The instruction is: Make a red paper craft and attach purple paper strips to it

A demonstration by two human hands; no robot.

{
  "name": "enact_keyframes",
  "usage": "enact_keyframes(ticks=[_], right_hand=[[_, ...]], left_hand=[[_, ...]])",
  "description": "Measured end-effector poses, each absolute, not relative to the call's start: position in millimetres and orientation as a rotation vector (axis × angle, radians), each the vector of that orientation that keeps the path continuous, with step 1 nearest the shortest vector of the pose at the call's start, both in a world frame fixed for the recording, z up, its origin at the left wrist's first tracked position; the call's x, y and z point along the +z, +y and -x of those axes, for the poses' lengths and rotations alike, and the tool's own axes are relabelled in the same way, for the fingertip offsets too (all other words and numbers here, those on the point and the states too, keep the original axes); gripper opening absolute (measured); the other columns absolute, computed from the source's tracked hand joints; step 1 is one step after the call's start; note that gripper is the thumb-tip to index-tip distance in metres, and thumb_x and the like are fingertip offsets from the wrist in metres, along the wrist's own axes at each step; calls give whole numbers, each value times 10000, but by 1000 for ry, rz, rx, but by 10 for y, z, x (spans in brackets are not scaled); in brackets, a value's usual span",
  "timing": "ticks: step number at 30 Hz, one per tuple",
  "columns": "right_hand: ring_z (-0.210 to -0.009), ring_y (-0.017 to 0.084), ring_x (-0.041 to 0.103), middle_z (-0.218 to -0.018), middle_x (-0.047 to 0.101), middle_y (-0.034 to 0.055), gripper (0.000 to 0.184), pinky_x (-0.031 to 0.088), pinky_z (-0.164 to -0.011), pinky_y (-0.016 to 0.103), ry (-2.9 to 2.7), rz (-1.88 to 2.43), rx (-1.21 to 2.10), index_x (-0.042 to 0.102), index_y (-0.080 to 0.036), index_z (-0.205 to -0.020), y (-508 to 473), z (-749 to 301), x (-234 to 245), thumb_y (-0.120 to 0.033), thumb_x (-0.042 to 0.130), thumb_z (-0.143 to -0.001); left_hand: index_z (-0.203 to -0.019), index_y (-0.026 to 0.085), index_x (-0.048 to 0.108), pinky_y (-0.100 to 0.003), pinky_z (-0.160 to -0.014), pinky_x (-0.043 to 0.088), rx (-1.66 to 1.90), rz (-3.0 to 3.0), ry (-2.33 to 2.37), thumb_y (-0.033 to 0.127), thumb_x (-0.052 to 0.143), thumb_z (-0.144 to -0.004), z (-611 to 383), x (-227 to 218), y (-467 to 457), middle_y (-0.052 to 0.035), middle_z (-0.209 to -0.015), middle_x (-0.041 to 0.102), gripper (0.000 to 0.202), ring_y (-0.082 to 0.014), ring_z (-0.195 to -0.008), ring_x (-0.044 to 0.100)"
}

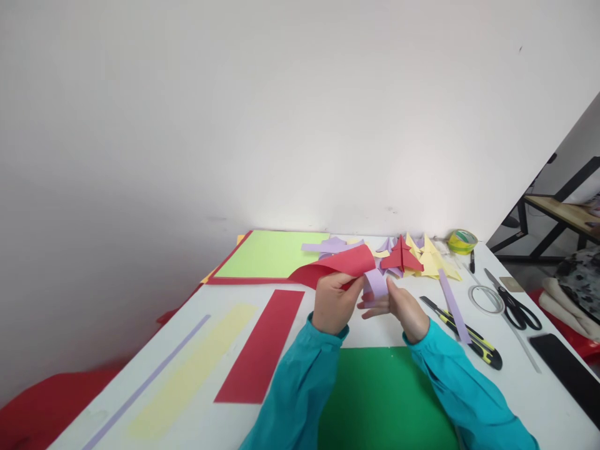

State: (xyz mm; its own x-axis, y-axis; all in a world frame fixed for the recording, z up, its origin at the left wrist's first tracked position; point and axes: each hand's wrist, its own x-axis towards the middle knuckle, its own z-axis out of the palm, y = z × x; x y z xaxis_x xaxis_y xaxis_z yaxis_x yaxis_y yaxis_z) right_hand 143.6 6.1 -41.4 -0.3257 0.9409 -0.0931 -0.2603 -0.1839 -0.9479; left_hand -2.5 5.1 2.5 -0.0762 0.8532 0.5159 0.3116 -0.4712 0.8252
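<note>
My left hand (335, 304) is closed on a curled sheet of red paper (338, 265), its fingers wrapped at the paper's lower right end. From that end a curved lilac paper strip (375, 284) bends down between my two hands. My right hand (407, 312) pinches this strip, thumb at its right edge and fingers behind it. Whether the strip is joined to the red sheet is hidden by my left fingers. Below my hands lies a green mat (382, 394) on the white table (225, 356).
A red strip (262, 347), yellow strip (192, 369) and thin lilac strip (150, 378) lie left. Light-green paper (272, 253) and folded paper pieces (402, 256) sit at the back. A utility knife (485, 355), scissors (515, 306), tape roll (486, 300) and black phone-like slab (565, 372) lie right.
</note>
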Motion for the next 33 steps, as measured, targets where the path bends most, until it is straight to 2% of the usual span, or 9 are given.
enact_keyframes(ticks=[4, 7, 9, 12, 15, 18, 21, 27, 33], right_hand=[[-617, 266, 673, -609, 691, 153, 614, 496, -737, 478, -1131, 999, 1708, 699, -82, -659, 63, -1402, -470, -650, 483, -752], [-539, 228, 648, -542, 672, 130, 646, 498, -716, 438, -1262, 1117, 1712, 676, -114, -523, 84, -1393, -499, -686, 460, -731], [-557, 211, 639, -527, 662, 114, 666, 486, -731, 406, -1339, 1187, 1608, 652, -140, -466, 105, -1394, -507, -709, 427, -729], [-668, 201, 637, -675, 699, 104, 636, 459, -744, 360, -1302, 1163, 1432, 644, -154, -529, 114, -1413, -471, -701, 407, -751], [-726, 187, 629, -839, 703, 93, 534, 448, -693, 316, -1175, 964, 1486, 644, -164, -700, 73, -1451, -379, -653, 444, -778], [-722, 186, 634, -818, 697, 81, 464, 453, -678, 309, -1110, 774, 1590, 646, -176, -818, 14, -1464, -299, -605, 473, -798], [-755, 223, 648, -817, 698, 101, 483, 471, -702, 349, -1141, 782, 1560, 663, -154, -876, -15, -1435, -278, -590, 466, -811], [-787, 271, 666, -774, 707, 113, 558, 505, -742, 408, -1153, 881, 1478, 692, -125, -886, -3, -1381, -315, -623, 456, -795], [-654, 278, 683, -651, 703, 152, 589, 520, -705, 442, -1092, 998, 1590, 697, -96, -712, 5, -1344, -357, -648, 495, -751]], left_hand=[[-464, 140, 589, -203, -399, 351, 1644, -1737, 1321, 255, 592, -711, 96, 80, 43, 27, -409, 503, 273, -85, -407, 417], [-494, 146, 626, -208, -428, 402, 1779, -1589, 1384, 256, 626, -682, 163, 108, 45, 25, -443, 546, 218, -107, -445, 480], [-538, 152, 661, -220, -459, 450, 1854, -1462, 1388, 245, 654, -645, 208, 120, 53, 18, -478, 590, 142, -136, -490, 543], [-545, 151, 670, -234, -453, 480, 1860, -1330, 1343, 227, 677, -596, 232, 131, 72, 9, -482, 619, 92, -163, -504, 585], [-531, 147, 663, -232, -438, 486, 1750, -1325, 1284, 232, 682, -589, 171, 120, 89, 3, -482, 637, 105, -160, -479, 590], [-505, 147, 644, -218, -412, 469, 1601, -1416, 1202, 238, 678, -606, 59, 71, 95, -3, -476, 644, 140, -150, -450, 587], [-466, 152, 611, -206, -369, 432, 1478, -1497, 1159, 237, 651, -644, -23, 2, 86, -7, -435, 621, 202, -142, -410, 571], [-506, 160, 643, -221, -436, 440, 1449, -1769, 1271, 241, 587, -717, -28, -54, 54, -29, -485, 642, 233, -140, -448, 574], [-459, 162, 598, -204, -425, 371, 1638, -1884, 1435, 249, 587, -729, 60, 13, 33, 17, -412, 546, 284, -94, -404, 467]])
